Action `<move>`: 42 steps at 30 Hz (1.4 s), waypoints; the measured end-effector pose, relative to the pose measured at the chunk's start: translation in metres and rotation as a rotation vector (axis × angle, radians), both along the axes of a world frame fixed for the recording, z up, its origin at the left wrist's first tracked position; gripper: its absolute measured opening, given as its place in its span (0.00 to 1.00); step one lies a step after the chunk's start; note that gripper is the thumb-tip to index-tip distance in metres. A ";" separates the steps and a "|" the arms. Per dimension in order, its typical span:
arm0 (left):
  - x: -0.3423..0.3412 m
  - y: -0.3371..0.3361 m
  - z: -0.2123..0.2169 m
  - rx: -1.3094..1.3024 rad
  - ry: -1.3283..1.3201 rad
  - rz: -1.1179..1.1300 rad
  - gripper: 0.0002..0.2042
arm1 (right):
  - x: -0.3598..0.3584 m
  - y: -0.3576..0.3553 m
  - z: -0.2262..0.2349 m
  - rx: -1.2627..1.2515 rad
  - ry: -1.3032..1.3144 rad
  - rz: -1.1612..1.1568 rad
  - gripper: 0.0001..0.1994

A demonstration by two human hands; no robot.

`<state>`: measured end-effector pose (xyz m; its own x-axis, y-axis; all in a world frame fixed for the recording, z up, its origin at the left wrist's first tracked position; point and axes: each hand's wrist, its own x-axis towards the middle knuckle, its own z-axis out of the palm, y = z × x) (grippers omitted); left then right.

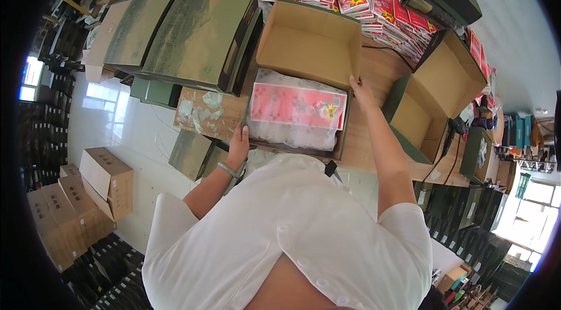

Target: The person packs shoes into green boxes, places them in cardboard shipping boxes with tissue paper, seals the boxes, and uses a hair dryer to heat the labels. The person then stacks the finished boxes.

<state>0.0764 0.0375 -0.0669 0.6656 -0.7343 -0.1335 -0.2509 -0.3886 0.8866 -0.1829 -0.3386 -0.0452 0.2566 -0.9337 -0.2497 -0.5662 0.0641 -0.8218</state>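
Observation:
An open green cardboard box (340, 145) with a plain brown inside stands on the wooden table in front of me. Its lid (310, 41) is tipped back at the far side. A red-and-pink printed sheet (295, 104) lies inside, on top of whitish wrapping (292, 136) that hides whatever is beneath. My left hand (238, 145) grips the near left side of the box, thumb on its edge and fingers partly hidden. With my right hand (363, 92) I hold the lid's near right corner, fingers closed at its edge.
Large green boxes (198, 35) stand to the left. Stacks of red printed sheets (374, 3) line the back. At the right is another open green box (429, 102), with a black cable (453, 140) and a dark handheld tool (454, 127) beside it. Brown cartons (108, 184) sit on the floor.

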 end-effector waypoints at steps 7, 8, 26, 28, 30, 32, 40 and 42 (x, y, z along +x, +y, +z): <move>0.010 -0.045 -0.031 0.217 0.056 -0.044 0.31 | 0.000 -0.045 0.018 0.435 -0.325 -0.086 0.25; 0.009 -0.049 -0.031 0.163 0.270 0.019 0.32 | -0.003 -0.041 0.025 0.405 -0.363 -0.040 0.24; 0.059 -0.087 0.063 0.289 0.609 -0.233 0.44 | -0.060 0.133 0.027 0.091 -0.098 -0.115 0.29; 0.039 -0.091 0.039 0.241 0.324 -0.231 0.42 | -0.046 0.145 0.021 -0.069 0.131 -0.098 0.29; 0.027 -0.093 0.026 0.181 0.118 -0.174 0.39 | -0.040 0.152 0.012 -0.090 0.123 -0.152 0.28; 0.024 -0.096 0.023 0.171 0.138 -0.159 0.37 | -0.039 0.153 0.001 -0.094 0.092 -0.176 0.29; 0.064 -0.082 0.005 0.120 0.352 -0.117 0.39 | -0.023 0.170 0.068 -0.019 -0.098 -0.157 0.29; 0.083 -0.070 0.005 0.137 0.640 0.007 0.38 | -0.004 0.192 0.117 -0.244 -0.134 0.047 0.29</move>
